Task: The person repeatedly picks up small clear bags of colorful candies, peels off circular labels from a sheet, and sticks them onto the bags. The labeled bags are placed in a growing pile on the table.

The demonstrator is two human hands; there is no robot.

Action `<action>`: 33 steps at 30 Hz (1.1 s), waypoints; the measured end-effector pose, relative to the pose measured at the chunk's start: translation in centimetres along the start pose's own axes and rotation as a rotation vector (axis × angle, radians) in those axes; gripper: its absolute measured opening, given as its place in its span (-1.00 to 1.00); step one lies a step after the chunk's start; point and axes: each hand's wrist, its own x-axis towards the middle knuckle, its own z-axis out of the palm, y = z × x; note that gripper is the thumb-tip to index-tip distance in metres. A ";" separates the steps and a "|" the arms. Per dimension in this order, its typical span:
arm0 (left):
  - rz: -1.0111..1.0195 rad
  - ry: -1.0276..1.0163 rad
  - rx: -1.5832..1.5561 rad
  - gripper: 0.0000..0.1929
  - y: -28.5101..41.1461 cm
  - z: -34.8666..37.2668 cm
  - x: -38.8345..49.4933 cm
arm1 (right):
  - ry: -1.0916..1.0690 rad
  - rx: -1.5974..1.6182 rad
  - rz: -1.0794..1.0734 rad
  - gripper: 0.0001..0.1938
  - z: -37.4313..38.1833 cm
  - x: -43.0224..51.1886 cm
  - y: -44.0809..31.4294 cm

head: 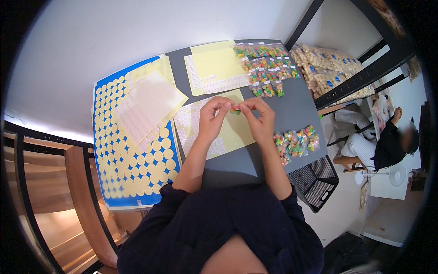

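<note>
Between my two hands is a small clear plastic bag of colourful pieces (235, 109), held up over the dark grey table (226, 167). My left hand (215, 114) pinches its left upper side with thumb and forefinger. On the opposite side, my right hand (257, 114) grips the bag the same way. Fingers cover much of the bag's top edge. Beneath the hands lies a yellow backing sheet (239, 137) with rows of small white printed labels on its left part. Farther back is another label sheet (212, 65), partly used.
Labelled bags (267, 68) stand in rows at the back right. A pile of filled bags (294, 144) lies near the right edge, above a black plastic basket (313, 183). Left are sheets of round yellow stickers (137, 171) and loose label sheets (147, 106). A person (386, 144) sits far right.
</note>
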 end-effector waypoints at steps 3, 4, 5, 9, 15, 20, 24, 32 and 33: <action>0.055 0.105 -0.099 -0.88 -0.3 0.0 0.1 | -0.006 0.084 0.068 -0.89 1.3 -0.1 0.0; 0.025 0.195 -0.248 -0.87 -0.4 -0.2 0.2 | -0.012 0.133 0.096 -0.85 1.7 -0.2 0.0; -0.005 0.284 -0.398 -0.86 -0.4 -0.6 0.3 | -0.070 0.017 0.087 -0.84 1.8 -0.3 0.1; -0.234 0.505 -0.732 -0.86 -0.5 -2.0 0.6 | -0.222 -0.260 0.042 -0.81 2.8 -1.3 0.8; -0.438 0.451 -0.895 -0.90 -0.8 -2.4 0.7 | -0.286 -0.441 -0.026 -0.79 3.5 -2.2 1.6; -0.454 0.426 -0.842 -0.86 -1.4 -2.5 0.7 | -0.292 -0.487 -0.049 -0.81 3.6 -2.3 1.6; -0.439 0.406 -0.833 -0.85 -1.6 -2.6 0.7 | -0.290 -0.506 -0.044 -0.82 3.7 -2.3 1.4; -0.433 0.409 -0.791 -0.85 -1.4 -2.2 0.7 | -0.349 -0.544 0.028 -0.85 3.8 -1.9 1.1; -0.433 0.412 -0.785 -0.85 -1.4 -2.2 0.7 | -0.356 -0.553 0.027 -0.85 3.9 -1.9 1.1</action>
